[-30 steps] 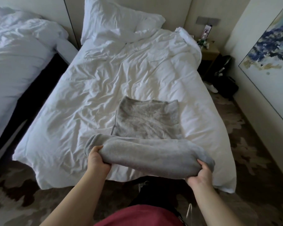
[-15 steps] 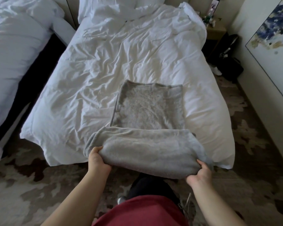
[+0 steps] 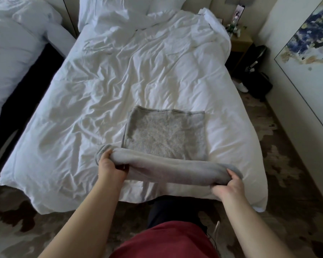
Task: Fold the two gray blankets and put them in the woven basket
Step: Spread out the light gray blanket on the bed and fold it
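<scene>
A: Where were the 2 gray blankets?

B: 1 flat gray fleece blanket (image 3: 166, 135), folded to a square, lay on the wrinkled white duvet (image 3: 119, 86) of the bed, near the foot end. The other gray blanket (image 3: 168, 170), folded to a long thick band, was held just in front of it, above the foot edge. I could not tell if the 2 touched.

A: And the hands?

B: The left hand (image 3: 110, 168) grasped the left end of the band, fingers curled around it. The right hand (image 3: 228, 187) grasped the right end.

A: What else was there?

B: A second white bed (image 3: 13, 53) at the left, and a blue abstract painting (image 3: 309, 53) on the right wall.
</scene>
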`<act>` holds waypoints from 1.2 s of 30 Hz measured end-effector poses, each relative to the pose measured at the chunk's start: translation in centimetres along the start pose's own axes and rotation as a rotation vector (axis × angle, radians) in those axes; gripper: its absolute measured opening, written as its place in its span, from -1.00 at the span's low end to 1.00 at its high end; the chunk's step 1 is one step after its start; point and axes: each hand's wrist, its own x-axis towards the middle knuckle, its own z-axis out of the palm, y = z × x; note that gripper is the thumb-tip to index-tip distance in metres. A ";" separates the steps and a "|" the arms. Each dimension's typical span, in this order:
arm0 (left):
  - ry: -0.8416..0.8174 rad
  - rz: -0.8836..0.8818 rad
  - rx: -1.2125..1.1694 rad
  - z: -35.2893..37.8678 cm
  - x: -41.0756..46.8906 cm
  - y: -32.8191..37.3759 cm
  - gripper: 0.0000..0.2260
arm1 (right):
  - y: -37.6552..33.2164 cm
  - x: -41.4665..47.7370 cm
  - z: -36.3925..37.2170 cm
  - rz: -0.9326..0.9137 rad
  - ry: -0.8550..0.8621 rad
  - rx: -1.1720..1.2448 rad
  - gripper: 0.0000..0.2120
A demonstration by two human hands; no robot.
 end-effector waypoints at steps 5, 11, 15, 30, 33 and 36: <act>-0.130 0.032 -0.126 8.5 4.5 1.2 -0.86 | -2.3 3.7 9.0 0.000 -0.056 0.066 -0.76; -0.085 0.211 0.836 13.1 13.5 0.2 -0.57 | -2.6 13.8 17.1 -0.030 -0.088 -0.363 -0.54; 0.062 0.199 1.336 11.9 18.1 -1.5 -0.62 | -0.5 19.0 18.1 0.080 0.120 -0.749 -0.53; 0.306 0.326 1.409 16.3 27.9 1.6 -0.49 | -5.8 30.8 21.9 -0.492 0.347 -1.424 -0.38; 0.222 0.213 1.336 16.6 29.3 2.3 -0.68 | -6.9 31.9 22.9 -0.106 0.122 -1.235 -0.56; 0.105 0.122 1.223 16.8 29.3 2.9 -0.83 | -7.6 31.3 23.6 0.157 -0.061 -1.285 -0.65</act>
